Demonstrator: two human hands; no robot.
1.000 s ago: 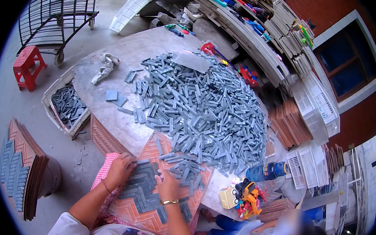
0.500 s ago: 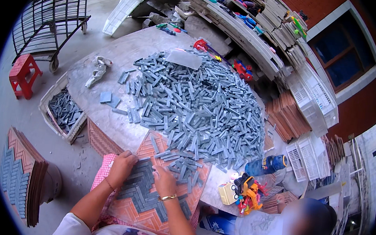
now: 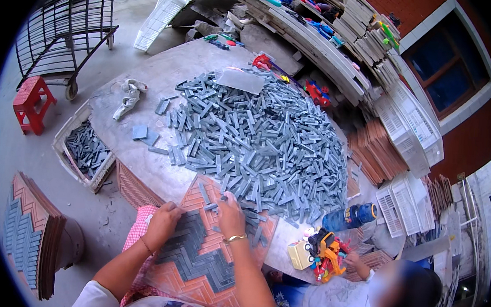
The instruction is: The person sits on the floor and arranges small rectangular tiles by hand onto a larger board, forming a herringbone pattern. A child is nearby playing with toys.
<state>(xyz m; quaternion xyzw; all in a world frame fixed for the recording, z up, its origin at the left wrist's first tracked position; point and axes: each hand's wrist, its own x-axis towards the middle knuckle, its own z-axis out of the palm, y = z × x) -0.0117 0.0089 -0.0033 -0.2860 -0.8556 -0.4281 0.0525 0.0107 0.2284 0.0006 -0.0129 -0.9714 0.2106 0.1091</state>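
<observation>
Upward from the filled grey rows, the right hand [image 3: 230, 218] has shifted to loose grey strips [image 3: 252, 217] on the orange herringbone panel [image 3: 169, 275]; whether its grip pinches one, I cannot tell. At the panel's left side, the left hand [image 3: 163, 222], fingers curled, probably steadies it; its grip is unclear too. Those strips, likely kept within reach, cover part of the pattern. Beyond, a strip pile [image 3: 258, 143] fills the surface [image 3: 166, 66]; toys [image 3: 328, 258] and a blue bottle [image 3: 344, 218] crowd the right.

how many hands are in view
3: the left hand at the orange panel, the right hand by loose grey strips, another person's hand near the toys; more may be hidden.
</observation>
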